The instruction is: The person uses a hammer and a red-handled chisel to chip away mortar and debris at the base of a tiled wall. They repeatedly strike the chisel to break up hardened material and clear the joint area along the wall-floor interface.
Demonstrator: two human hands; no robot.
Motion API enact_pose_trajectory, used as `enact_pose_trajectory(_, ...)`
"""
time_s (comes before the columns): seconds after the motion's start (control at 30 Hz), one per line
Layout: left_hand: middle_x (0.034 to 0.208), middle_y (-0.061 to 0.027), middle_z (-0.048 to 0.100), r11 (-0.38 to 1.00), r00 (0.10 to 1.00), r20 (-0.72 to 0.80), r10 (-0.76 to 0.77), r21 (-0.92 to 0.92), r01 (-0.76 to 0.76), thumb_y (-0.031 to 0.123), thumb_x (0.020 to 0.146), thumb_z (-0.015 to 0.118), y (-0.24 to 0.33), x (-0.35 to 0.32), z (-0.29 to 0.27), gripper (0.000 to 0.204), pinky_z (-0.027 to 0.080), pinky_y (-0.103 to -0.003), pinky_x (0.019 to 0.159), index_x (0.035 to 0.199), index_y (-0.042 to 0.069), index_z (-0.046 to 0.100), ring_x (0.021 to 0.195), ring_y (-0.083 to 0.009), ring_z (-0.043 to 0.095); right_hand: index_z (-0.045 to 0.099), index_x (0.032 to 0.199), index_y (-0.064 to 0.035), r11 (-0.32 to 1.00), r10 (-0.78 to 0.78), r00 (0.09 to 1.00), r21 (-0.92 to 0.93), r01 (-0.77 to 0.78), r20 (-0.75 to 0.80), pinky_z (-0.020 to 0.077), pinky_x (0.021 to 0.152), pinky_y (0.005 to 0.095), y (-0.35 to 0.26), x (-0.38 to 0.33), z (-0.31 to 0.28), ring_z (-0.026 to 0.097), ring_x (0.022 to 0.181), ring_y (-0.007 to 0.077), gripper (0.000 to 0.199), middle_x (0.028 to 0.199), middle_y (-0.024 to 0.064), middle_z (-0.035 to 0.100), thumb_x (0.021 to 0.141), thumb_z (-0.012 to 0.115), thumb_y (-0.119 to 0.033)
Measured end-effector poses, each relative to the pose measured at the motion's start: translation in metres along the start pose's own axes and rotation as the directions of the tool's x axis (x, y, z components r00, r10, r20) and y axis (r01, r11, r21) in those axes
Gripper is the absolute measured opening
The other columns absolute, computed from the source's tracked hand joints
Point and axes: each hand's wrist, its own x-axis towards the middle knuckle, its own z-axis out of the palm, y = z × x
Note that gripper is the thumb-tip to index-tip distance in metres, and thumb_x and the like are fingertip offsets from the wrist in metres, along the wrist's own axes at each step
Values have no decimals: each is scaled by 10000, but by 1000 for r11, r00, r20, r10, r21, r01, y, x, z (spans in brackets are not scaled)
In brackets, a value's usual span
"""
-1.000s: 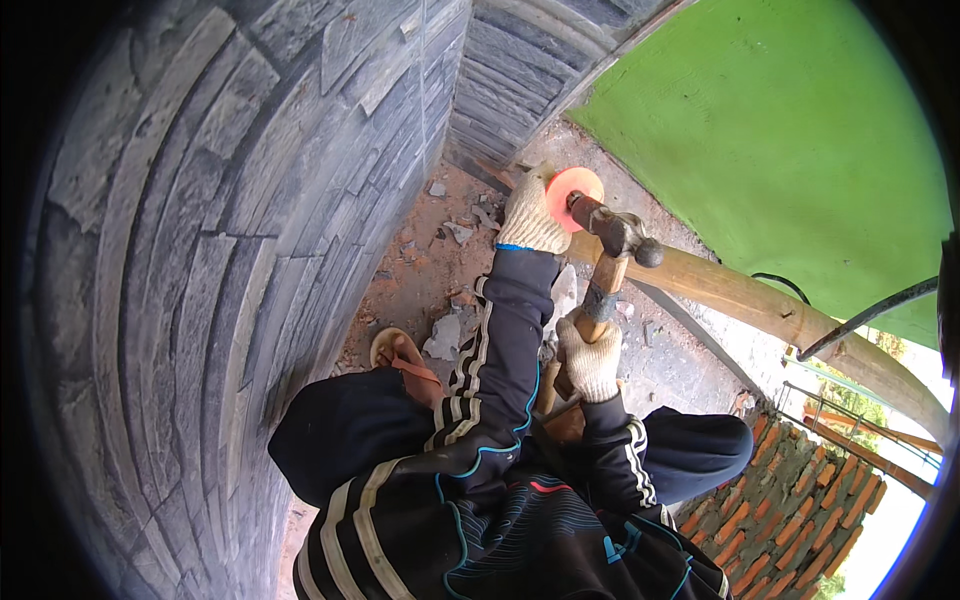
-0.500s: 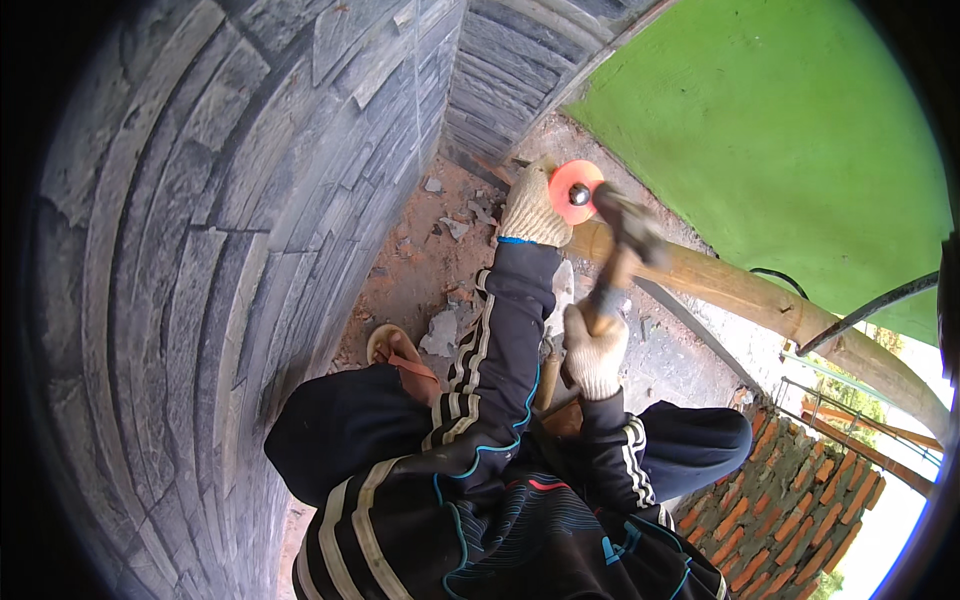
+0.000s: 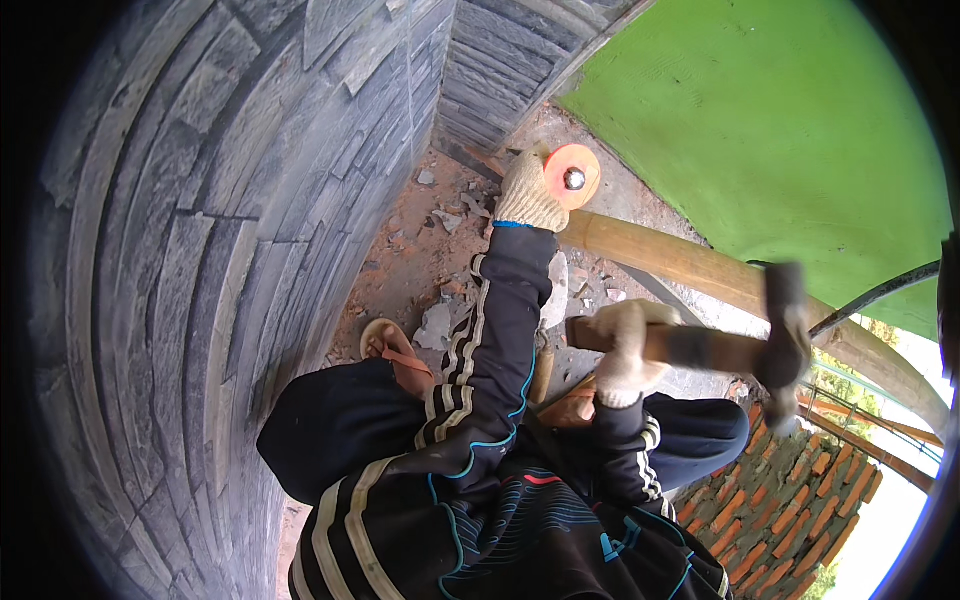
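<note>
My left hand (image 3: 529, 194), in a cream knitted glove, is closed round a chisel (image 3: 574, 179). The round orange guard and metal striking end of the chisel face up; its lower part is hidden. In my gloved right hand (image 3: 630, 347) is a hammer (image 3: 700, 349), gripped by its wooden handle. The hammer head, slightly blurred, is out to the right, well apart from the chisel. Between my forearms lies a tool with a wooden handle (image 3: 543, 374) and a pale flat blade, like a trowel, partly covered by my left sleeve.
Grey stacked-stone cladding (image 3: 240, 230) rises close on my left. A green wall (image 3: 760, 120) stands at the far right, with a bamboo pole (image 3: 680, 256) and a black hose (image 3: 880, 296) before it. Broken chips (image 3: 435, 328) litter the floor near my sandalled foot. A brick wall (image 3: 785, 500) is at lower right.
The hammer has swung away from beside the chisel, out to the right and nearer me, its head turning with it. My left hand stays on the chisel, nearly unmoved.
</note>
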Motion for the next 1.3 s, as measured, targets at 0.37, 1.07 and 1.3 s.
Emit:
enact_pose_trajectory(0.37,1002,-113,685,996,999,-12,-45,-76,43,141,840,647,-9,0,-2,231,533,-344,801,1044,32,635,928,-230,666,561,799,-16,978,199,979,-68,-196,36,427,500,280,-27,17,-24,507,511,149,143,610,56,545,882,652,-88)
enact_pose_trajectory(1.07,1069,-193,641,995,998,36,53,-81,-50,205,854,687,-5,-23,4,366,503,-388,859,1132,-7,582,988,-326,634,615,833,-25,723,660,751,-288,-628,21,393,459,258,19,-27,-39,506,486,84,168,582,11,561,861,712,-159)
enact_pose_trajectory(1.3,1104,-107,633,837,991,-81,-111,-545,49,49,905,602,-26,-22,35,274,506,-318,893,1176,40,568,1027,-209,622,616,829,-22,738,657,752,-257,-624,60,399,461,263,22,-28,-37,521,492,87,175,589,20,574,856,722,-159)
